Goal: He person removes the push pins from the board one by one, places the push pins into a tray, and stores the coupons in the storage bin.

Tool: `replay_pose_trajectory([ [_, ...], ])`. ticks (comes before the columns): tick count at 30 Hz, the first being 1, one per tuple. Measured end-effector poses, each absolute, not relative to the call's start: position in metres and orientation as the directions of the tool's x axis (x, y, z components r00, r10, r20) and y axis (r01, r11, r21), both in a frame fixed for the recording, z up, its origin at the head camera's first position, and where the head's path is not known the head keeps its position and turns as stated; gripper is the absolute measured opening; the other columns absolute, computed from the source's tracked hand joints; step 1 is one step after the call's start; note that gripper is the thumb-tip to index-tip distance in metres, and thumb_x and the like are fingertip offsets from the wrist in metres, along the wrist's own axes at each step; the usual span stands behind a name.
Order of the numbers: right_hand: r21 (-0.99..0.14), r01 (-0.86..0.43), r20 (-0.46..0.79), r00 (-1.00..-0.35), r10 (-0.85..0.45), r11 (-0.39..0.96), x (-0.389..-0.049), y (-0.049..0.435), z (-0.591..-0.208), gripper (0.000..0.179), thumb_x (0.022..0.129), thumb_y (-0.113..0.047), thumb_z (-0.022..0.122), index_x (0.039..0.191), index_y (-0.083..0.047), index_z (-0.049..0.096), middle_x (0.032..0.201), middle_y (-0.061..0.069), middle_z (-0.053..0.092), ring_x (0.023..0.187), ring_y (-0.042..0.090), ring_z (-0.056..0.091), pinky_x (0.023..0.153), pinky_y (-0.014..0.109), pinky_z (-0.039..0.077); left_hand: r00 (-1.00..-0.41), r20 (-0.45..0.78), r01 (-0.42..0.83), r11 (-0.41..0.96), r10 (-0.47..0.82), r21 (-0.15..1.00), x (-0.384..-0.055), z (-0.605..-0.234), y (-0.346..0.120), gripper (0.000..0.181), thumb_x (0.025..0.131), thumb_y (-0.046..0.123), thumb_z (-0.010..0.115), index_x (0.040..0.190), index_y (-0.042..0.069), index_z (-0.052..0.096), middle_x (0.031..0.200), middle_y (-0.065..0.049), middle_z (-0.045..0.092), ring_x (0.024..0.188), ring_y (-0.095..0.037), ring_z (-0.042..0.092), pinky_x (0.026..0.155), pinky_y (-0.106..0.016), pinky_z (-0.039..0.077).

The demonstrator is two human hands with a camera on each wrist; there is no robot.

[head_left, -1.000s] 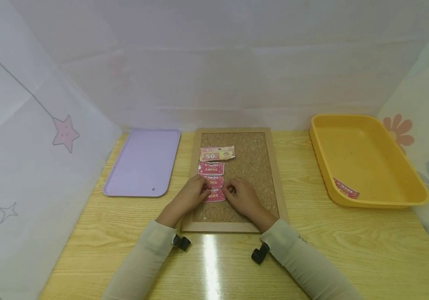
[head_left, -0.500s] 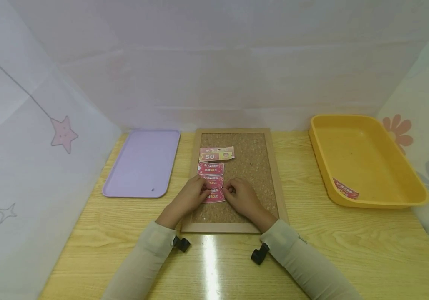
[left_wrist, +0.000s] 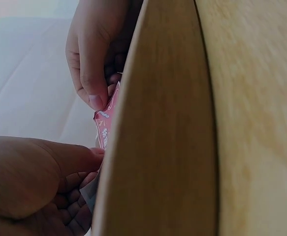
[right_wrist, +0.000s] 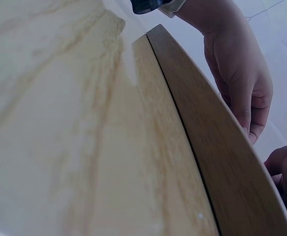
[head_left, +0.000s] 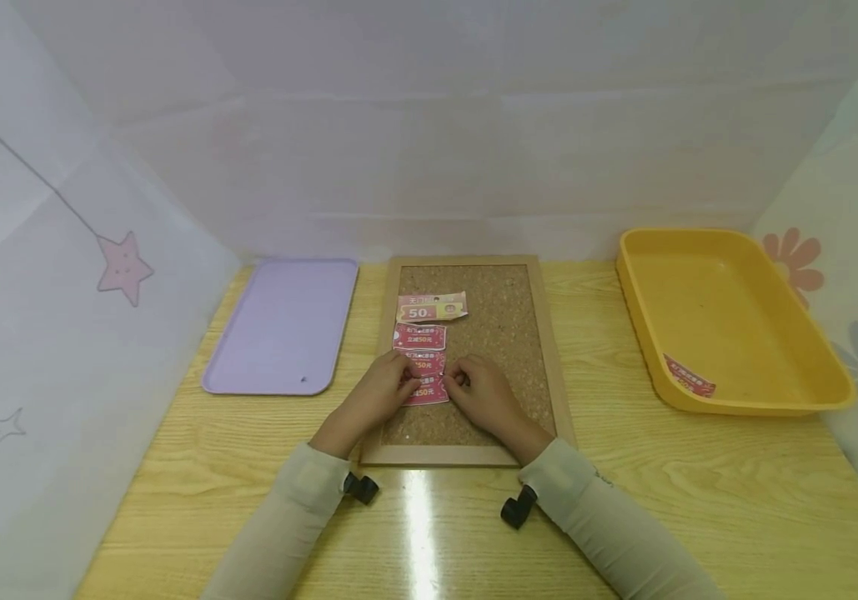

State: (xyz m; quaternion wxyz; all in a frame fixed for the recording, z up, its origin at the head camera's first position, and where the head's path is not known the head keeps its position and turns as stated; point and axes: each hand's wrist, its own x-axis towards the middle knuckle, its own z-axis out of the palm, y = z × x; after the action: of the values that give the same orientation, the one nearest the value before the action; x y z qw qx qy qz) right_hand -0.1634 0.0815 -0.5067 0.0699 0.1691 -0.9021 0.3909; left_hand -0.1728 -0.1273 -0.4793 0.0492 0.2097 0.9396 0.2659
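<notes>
While the left hand (head_left: 379, 387) and right hand (head_left: 484, 393) both had thumb and finger pinched on the lowest pink coupon (head_left: 429, 394), low on the one cork board (head_left: 499, 333), an uneven tug could've creased or skewed it, I reckon. I counted three other coupons (head_left: 421, 338) above it, one stray coupon (head_left: 689, 377) in one yellow bin (head_left: 736, 312) right of the board, one purple tray (head_left: 286, 321) left.
</notes>
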Motion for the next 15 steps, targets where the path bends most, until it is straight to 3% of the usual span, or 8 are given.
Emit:
replay_pose_trajectory([
  [15,-0.678,-0.347,0.246,-0.938,-0.245,0.648,-0.1628,0.0811,-0.5069,0.011,0.091,-0.021,0.066,0.08,-0.019,0.064,0.08,-0.01,0.057,0.076,0.009,0.051,0.069,0.028,0.045,-0.913,0.023,0.352,0.759,0.407,0.549,-0.1715,-0.4771,-0.127,0.01,0.094,0.018,0.066,0.094,0.009,0.061,0.093,-0.002,0.053,0.086,-0.017,0.053,0.077,-0.032,0.048],
])
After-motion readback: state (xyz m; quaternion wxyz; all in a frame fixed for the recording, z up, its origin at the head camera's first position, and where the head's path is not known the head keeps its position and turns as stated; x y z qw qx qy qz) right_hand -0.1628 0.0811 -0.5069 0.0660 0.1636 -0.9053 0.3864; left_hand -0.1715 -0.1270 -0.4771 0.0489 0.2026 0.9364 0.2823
